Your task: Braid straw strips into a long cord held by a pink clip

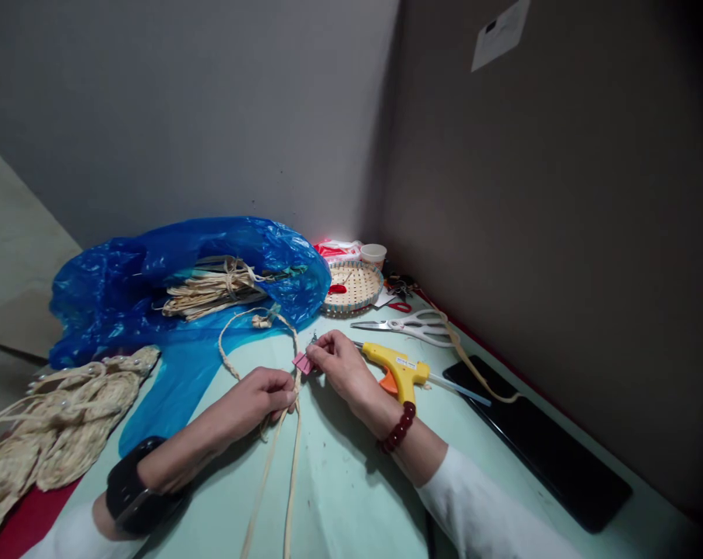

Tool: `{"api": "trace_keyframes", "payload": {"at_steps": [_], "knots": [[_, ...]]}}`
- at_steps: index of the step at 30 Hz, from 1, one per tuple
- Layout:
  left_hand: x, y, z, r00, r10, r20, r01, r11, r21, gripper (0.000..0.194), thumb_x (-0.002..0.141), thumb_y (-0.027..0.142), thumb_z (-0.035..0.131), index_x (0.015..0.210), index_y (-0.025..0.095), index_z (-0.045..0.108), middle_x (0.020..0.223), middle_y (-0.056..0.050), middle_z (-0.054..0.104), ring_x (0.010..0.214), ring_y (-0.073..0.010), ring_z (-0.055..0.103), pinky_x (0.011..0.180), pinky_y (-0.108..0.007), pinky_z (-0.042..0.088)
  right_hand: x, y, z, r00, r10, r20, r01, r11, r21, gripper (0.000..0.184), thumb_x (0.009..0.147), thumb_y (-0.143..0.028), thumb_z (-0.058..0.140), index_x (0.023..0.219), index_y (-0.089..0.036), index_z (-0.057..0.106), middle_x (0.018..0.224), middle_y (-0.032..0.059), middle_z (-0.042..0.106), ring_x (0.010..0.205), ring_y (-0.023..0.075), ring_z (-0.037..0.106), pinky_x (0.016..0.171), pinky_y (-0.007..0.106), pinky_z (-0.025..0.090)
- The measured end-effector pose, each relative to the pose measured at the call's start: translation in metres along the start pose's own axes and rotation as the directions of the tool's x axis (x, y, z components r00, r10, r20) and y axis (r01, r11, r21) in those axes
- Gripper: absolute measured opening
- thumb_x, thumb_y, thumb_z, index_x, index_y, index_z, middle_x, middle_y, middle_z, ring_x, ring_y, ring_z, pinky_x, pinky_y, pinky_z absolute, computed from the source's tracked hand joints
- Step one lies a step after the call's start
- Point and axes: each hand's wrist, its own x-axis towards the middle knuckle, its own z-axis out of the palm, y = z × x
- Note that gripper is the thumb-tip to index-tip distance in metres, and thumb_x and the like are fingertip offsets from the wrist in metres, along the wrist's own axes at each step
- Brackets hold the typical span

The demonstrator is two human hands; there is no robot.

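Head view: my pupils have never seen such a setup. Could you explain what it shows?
There is no machine here. A camera worn on a person's head looks forward and down at their two bare hands. The left hand pinches a braided straw cord; the right hand holds a small pink piece close by. On the pale green table lie a blue plastic bag with a straw bundle at its opening, a yellow glue gun, scissors and a woven tray.

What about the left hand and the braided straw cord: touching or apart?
Touching: the head view shows the left hand pinching the braided straw cord.
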Motion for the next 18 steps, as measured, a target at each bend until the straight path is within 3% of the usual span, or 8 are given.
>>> {"api": "trace_keyframes", "payload": {"at_steps": [5,7,9,11,14,18], "knots": [[-0.012,0.002,0.009,0.997,-0.053,-0.050,0.047,0.993,-0.106,0.023,0.071,0.036,0.060,0.063,0.015,0.055,0.047,0.007,0.044,0.042,-0.0063,0.029,0.043,-0.021,0.016,-0.016,-0.012,-0.006,0.992,-0.099,0.078,0.111,0.980,-0.166,0.017,0.085,-0.026,0.051,0.098,-0.015,0.053,0.072,0.0031,0.064,0.070,0.0181,0.058,0.065,0.028,0.041],[-0.016,0.002,0.012,0.996,-0.072,-0.050,0.062,0.983,-0.170,0.023,0.073,0.036,0.059,0.063,0.016,0.052,0.047,0.008,0.042,0.040,-0.0049,0.024,0.041,-0.022,0.011,-0.030,-0.022,-0.011,0.982,-0.169,0.088,0.185,0.954,-0.235,0.022,0.086,-0.024,0.051,0.106,-0.015,0.052,0.085,0.0074,0.065,0.084,0.0212,0.058,0.075,0.032,0.041],[-0.019,0.001,0.016,0.996,-0.082,-0.031,0.072,0.968,-0.240,0.023,0.074,0.037,0.059,0.065,0.017,0.050,0.048,0.009,0.040,0.039,-0.0037,0.017,0.040,-0.023,0.007,-0.046,-0.032,-0.016,0.970,-0.238,0.059,0.244,0.919,-0.310,0.021,0.087,-0.022,0.051,0.106,-0.015,0.053,0.101,0.0120,0.062,0.097,0.0243,0.054,0.084,0.035,0.037],[-0.021,0.000,0.020,0.998,-0.067,-0.011,0.060,0.949,-0.309,0.025,0.074,0.039,0.061,0.068,0.018,0.048,0.052,0.010,0.039,0.041,-0.0034,0.014,0.040,-0.022,0.007,-0.062,-0.039,-0.022,0.961,-0.269,0.065,0.272,0.880,-0.389,0.012,0.090,-0.023,0.046,0.096,-0.016,0.054,0.098,0.0113,0.061,0.093,0.0239,0.053,0.082,0.035,0.036],[-0.022,0.001,0.026,1.000,-0.026,0.002,0.025,0.923,-0.384,0.028,0.074,0.041,0.063,0.073,0.020,0.044,0.056,0.011,0.034,0.043,-0.0038,0.014,0.041,-0.021,0.009,-0.077,-0.037,-0.026,0.961,-0.210,0.178,0.265,0.884,-0.385,0.020,0.094,-0.029,0.042,0.082,-0.019,0.054,0.076,0.0047,0.060,0.073,0.0189,0.054,0.066,0.029,0.037],[-0.022,0.001,0.032,1.000,-0.019,0.001,0.018,0.924,-0.381,0.030,0.076,0.044,0.062,0.073,0.019,0.046,0.053,0.010,0.038,0.040,-0.0027,0.014,0.039,-0.021,0.007,-0.078,-0.023,-0.023,0.940,-0.081,0.332,0.155,0.967,-0.203,0.019,0.091,-0.025,0.047,0.076,-0.017,0.057,0.068,0.0015,0.062,0.064,0.0139,0.057,0.059,0.023,0.037]]}}
